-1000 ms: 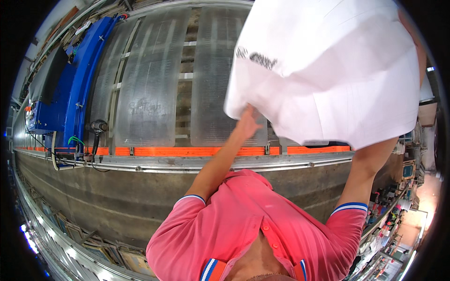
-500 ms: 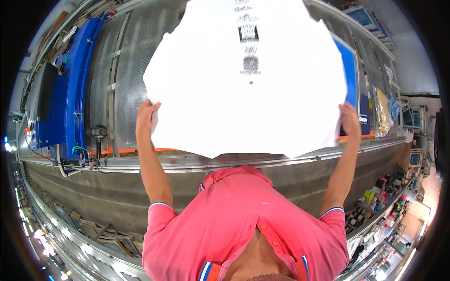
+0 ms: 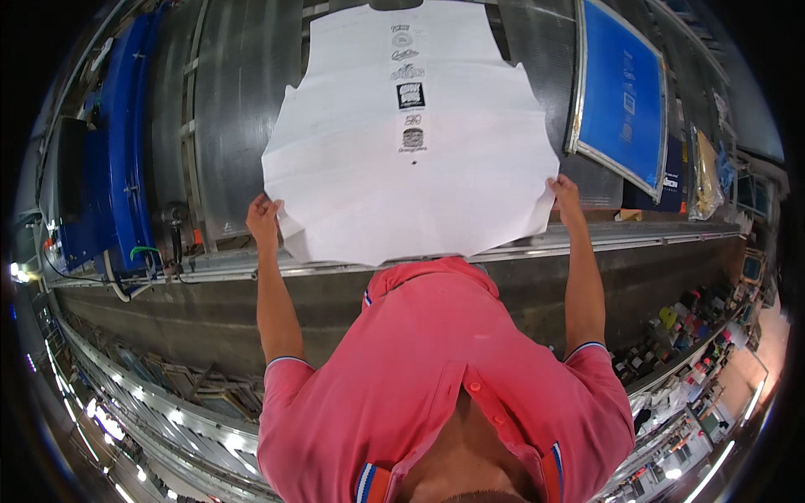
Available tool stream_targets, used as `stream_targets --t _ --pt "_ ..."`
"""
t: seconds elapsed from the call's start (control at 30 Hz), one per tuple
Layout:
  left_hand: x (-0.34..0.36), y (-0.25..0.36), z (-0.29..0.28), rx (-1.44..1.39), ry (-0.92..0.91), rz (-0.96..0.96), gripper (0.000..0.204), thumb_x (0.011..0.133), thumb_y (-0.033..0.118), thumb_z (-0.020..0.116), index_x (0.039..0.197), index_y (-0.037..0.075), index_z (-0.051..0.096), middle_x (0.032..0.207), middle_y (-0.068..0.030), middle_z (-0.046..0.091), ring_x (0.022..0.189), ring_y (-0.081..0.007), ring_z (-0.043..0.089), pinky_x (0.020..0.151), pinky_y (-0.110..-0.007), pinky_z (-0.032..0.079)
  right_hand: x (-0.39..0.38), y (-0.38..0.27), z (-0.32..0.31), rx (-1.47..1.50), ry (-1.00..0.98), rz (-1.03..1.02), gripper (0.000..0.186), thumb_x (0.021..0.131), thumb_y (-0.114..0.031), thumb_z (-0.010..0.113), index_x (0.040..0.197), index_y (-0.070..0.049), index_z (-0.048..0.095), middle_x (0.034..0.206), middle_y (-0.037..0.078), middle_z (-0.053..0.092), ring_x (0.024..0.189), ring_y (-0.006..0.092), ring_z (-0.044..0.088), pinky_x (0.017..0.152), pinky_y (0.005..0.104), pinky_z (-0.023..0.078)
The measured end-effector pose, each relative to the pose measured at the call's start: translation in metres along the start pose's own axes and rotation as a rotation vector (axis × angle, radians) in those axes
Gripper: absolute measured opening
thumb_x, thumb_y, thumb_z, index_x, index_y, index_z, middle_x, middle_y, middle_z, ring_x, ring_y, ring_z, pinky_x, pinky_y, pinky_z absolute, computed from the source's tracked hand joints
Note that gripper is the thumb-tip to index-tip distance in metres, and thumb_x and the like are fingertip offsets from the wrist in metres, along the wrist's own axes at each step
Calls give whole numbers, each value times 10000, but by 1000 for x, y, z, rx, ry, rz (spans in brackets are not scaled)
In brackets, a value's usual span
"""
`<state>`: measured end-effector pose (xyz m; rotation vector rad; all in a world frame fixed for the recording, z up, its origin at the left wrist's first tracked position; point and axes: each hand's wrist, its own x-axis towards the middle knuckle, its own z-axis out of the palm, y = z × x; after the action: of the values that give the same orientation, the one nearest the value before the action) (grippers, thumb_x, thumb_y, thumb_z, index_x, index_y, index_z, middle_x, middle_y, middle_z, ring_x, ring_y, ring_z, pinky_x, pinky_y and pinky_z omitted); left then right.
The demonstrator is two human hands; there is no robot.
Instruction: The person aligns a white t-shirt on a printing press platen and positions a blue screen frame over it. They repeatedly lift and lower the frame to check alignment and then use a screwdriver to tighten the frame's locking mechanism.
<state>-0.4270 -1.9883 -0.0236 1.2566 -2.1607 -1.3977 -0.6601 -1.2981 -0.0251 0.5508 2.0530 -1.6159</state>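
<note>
We saw a white sheet (image 3: 411, 201) spread over grey boards (image 3: 239, 126), a column of black prints (image 3: 411, 96) running down its middle. Our 2 hands held it: the left hand (image 3: 264, 215) pinched its left edge, and the right hand (image 3: 567, 193) pinched its right edge. Its near edge reached the metal rail (image 3: 637, 235). To the right lay a framed blue screen (image 3: 612, 92); well apart to the left stood a blue machine (image 3: 124, 168).
</note>
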Motion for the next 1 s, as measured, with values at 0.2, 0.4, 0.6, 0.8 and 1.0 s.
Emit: stream_targets --t 0.2,0.4,0.6,0.8,1.0 --pt "-74 29 39 528 -160 671 223 795 138 809 940 34 675 972 -113 672 977 -324 614 895 -435 461 -30 -23 33 -876 486 -852 163 898 -122 684 1026 -28 649 1010 142 668 917 350 627 839 400 500" --pt "-202 57 94 675 -844 749 517 908 376 680 1300 62 563 1325 -89 583 1268 -272 509 1075 -601 328 -150 10 153 -887 -592 -700 277 956 -296 622 1088 -55 662 1224 117 628 1193 301 557 1027 466 421" --pt "-194 46 111 823 -829 717 637 958 504 563 1407 58 489 1466 -63 504 1368 -248 451 1106 -692 264 -142 23 192 -1021 -447 -645 410 982 -374 557 1235 -59 628 1401 114 550 1318 301 485 1126 597 306" --pt "-174 61 118 880 -1001 579 679 948 573 540 1401 69 511 1477 -52 511 1360 -250 474 1091 -707 283 -119 13 184 -1200 -582 -479 442 967 -394 575 1282 -88 618 1330 107 619 1274 321 538 1109 606 331" --pt "-167 71 125 903 -978 536 721 946 630 496 1410 79 514 1457 -75 532 1369 -280 468 1096 -717 262 -109 33 174 -1220 -625 -374 607 1008 -533 457 1463 -133 451 1543 167 411 1436 431 332 1100 749 206"
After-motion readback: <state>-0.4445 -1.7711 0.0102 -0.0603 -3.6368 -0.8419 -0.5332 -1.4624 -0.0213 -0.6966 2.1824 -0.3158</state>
